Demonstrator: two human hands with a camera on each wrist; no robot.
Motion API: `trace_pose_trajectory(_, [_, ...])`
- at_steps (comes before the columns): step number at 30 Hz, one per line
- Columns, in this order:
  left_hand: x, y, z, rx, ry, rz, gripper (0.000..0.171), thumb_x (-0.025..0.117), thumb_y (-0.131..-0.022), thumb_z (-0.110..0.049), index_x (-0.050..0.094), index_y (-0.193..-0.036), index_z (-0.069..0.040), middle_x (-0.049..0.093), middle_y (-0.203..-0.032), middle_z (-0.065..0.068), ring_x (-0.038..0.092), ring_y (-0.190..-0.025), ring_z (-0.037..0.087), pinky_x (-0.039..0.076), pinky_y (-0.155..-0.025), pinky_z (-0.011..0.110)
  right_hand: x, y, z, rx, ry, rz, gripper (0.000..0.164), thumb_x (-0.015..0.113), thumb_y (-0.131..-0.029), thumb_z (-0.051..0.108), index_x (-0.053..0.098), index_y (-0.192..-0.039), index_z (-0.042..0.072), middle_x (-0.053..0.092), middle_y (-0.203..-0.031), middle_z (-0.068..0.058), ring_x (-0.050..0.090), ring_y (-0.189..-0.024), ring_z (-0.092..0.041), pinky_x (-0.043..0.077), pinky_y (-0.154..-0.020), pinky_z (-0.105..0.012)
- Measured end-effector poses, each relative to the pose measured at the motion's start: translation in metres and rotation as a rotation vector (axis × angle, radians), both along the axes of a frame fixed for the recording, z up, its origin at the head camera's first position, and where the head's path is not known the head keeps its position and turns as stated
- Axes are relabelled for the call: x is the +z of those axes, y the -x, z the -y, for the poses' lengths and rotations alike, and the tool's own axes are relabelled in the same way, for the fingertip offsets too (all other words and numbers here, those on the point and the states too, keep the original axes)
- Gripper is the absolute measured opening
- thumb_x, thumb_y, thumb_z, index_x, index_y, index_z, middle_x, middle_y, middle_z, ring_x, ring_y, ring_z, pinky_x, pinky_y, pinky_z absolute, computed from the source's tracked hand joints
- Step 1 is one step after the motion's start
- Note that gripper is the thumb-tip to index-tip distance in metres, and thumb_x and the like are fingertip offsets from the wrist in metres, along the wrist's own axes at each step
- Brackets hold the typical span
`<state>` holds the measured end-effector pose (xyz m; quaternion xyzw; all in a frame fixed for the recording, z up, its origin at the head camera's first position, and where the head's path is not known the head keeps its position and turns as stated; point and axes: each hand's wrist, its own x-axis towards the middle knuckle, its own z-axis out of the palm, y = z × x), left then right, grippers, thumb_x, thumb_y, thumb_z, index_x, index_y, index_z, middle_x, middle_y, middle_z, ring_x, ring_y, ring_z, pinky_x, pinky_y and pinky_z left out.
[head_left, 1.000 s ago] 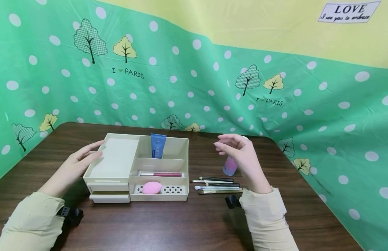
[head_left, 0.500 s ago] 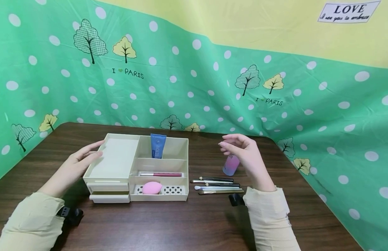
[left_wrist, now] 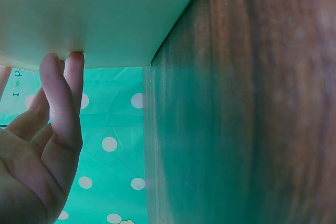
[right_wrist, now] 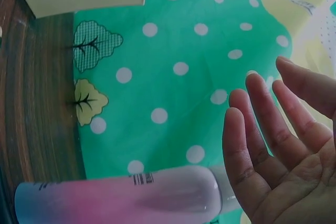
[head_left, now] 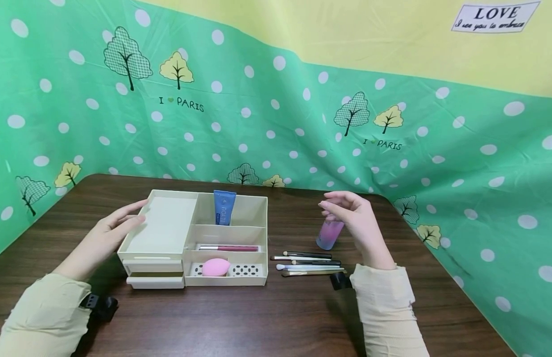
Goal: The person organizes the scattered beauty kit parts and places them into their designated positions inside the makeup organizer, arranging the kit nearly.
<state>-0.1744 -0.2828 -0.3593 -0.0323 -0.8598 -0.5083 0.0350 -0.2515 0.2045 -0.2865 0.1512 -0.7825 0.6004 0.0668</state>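
My left hand [head_left: 108, 234] rests at the left side of a cream desktop organizer [head_left: 161, 223]; in the left wrist view its fingertips [left_wrist: 74, 61] touch the organizer's wall. A blue squeeze tube [head_left: 224, 208] stands in the back compartment. The middle one holds a slim pink tube [head_left: 230, 248] in clear packaging, and the front one a pink makeup sponge [head_left: 215, 267]. My right hand [head_left: 358, 223] is raised with loosely bent fingers and nothing in them. Beside it stands a pink-and-blue bottle [head_left: 329, 235], its top hidden behind the hand; the right wrist view shows the bottle [right_wrist: 126, 198] larger.
Several makeup brushes [head_left: 309, 264] lie on the dark wooden table [head_left: 240, 322] right of the organizer. A lower drawer [head_left: 156, 282] at the organizer's front left is pulled out slightly. A green dotted curtain [head_left: 267, 124] hangs behind the table.
My right hand has drifted slightly to the right over the bottle, uncovering more of it. The left hand, organizer and brushes have stayed in place.
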Motion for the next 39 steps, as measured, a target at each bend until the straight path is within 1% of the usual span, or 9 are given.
trace_pose_trajectory(4, [0.000, 0.001, 0.000, -0.008, -0.006, -0.006, 0.060, 0.046, -0.105, -0.043, 0.030, -0.157, -0.018, 0.051, -0.137, 0.024, 0.056, -0.098, -0.009, 0.051, -0.077, 0.020, -0.001, 0.002, -0.005, -0.016, 0.015, 0.006, 0.014, 0.070, -0.092, 0.010, 0.069, -0.106, 0.013, 0.072, -0.085, 0.009, 0.071, -0.077, -0.009, 0.059, -0.074, -0.029])
trace_pose_trajectory(11, [-0.002, 0.002, 0.000, 0.003, 0.008, -0.017, 0.058, 0.047, -0.105, -0.040, 0.032, -0.156, -0.017, 0.056, -0.131, 0.016, 0.056, -0.097, -0.009, 0.051, -0.076, 0.020, -0.001, 0.004, -0.010, -0.044, 0.025, 0.017, 0.015, 0.072, -0.091, 0.012, 0.069, -0.105, 0.014, 0.071, -0.086, 0.007, 0.071, -0.078, -0.011, 0.058, -0.072, -0.027])
trace_pose_trajectory(16, [-0.002, 0.003, 0.000, 0.001, 0.007, -0.018, 0.059, 0.046, -0.105, -0.040, 0.031, -0.156, -0.016, 0.055, -0.133, 0.021, 0.056, -0.097, -0.008, 0.051, -0.076, 0.019, 0.001, 0.002, -0.015, -0.068, 0.027, 0.021, 0.012, 0.073, -0.091, 0.015, 0.071, -0.102, 0.020, 0.072, -0.085, 0.008, 0.070, -0.076, -0.010, 0.057, -0.070, -0.025])
trace_pose_trajectory(19, [-0.001, 0.002, 0.000, -0.001, 0.003, -0.017, 0.059, 0.047, -0.105, -0.040, 0.031, -0.156, -0.016, 0.057, -0.129, 0.013, 0.057, -0.097, -0.008, 0.051, -0.076, 0.019, 0.003, 0.002, -0.019, -0.093, 0.039, 0.021, 0.011, 0.074, -0.091, 0.018, 0.071, -0.101, 0.021, 0.072, -0.084, 0.008, 0.069, -0.073, -0.009, 0.056, -0.068, -0.025])
trace_pose_trajectory(22, [0.000, 0.001, 0.000, 0.007, 0.007, -0.014, 0.059, 0.047, -0.104, -0.041, 0.032, -0.156, -0.018, 0.058, -0.124, 0.003, 0.057, -0.097, -0.008, 0.051, -0.077, 0.019, 0.005, 0.000, -0.023, -0.118, 0.067, 0.020, 0.014, 0.075, -0.090, 0.018, 0.071, -0.103, 0.016, 0.072, -0.083, 0.008, 0.068, -0.072, -0.008, 0.056, -0.066, -0.024])
trace_pose_trajectory(25, [0.000, 0.001, 0.000, 0.008, 0.013, -0.010, 0.059, 0.047, -0.105, -0.041, 0.031, -0.157, -0.017, 0.058, -0.129, 0.009, 0.055, -0.097, -0.010, 0.050, -0.076, 0.018, 0.006, 0.000, -0.027, -0.140, 0.107, 0.021, 0.017, 0.076, -0.089, 0.018, 0.071, -0.104, 0.012, 0.071, -0.084, 0.007, 0.067, -0.072, -0.008, 0.056, -0.065, -0.024])
trace_pose_trajectory(30, [-0.001, 0.002, 0.000, 0.006, 0.014, -0.003, 0.059, 0.045, -0.105, -0.039, 0.028, -0.157, -0.016, 0.051, -0.139, 0.024, 0.054, -0.096, -0.011, 0.050, -0.076, 0.017, 0.007, 0.000, -0.033, -0.167, 0.180, 0.027, 0.011, 0.077, -0.088, 0.016, 0.072, -0.098, 0.016, 0.073, -0.084, 0.008, 0.067, -0.070, -0.010, 0.056, -0.064, -0.023])
trace_pose_trajectory(35, [-0.001, 0.002, 0.000, 0.007, 0.013, 0.004, 0.060, 0.045, -0.105, -0.040, 0.028, -0.158, -0.017, 0.050, -0.140, 0.025, 0.053, -0.097, -0.012, 0.049, -0.076, 0.017, 0.007, 0.002, -0.036, -0.208, 0.221, 0.045, 0.010, 0.076, -0.088, 0.014, 0.072, -0.095, 0.019, 0.072, -0.083, 0.010, 0.066, -0.065, -0.009, 0.055, -0.062, -0.022])
trace_pose_trajectory(39, [-0.001, 0.002, 0.000, 0.009, 0.013, -0.001, 0.059, 0.046, -0.105, -0.040, 0.030, -0.157, -0.018, 0.055, -0.133, 0.016, 0.055, -0.097, -0.010, 0.050, -0.076, 0.018, 0.005, 0.003, -0.038, -0.266, 0.219, 0.061, 0.011, 0.076, -0.088, 0.015, 0.070, -0.096, 0.020, 0.070, -0.084, 0.011, 0.064, -0.064, -0.009, 0.055, -0.062, -0.021])
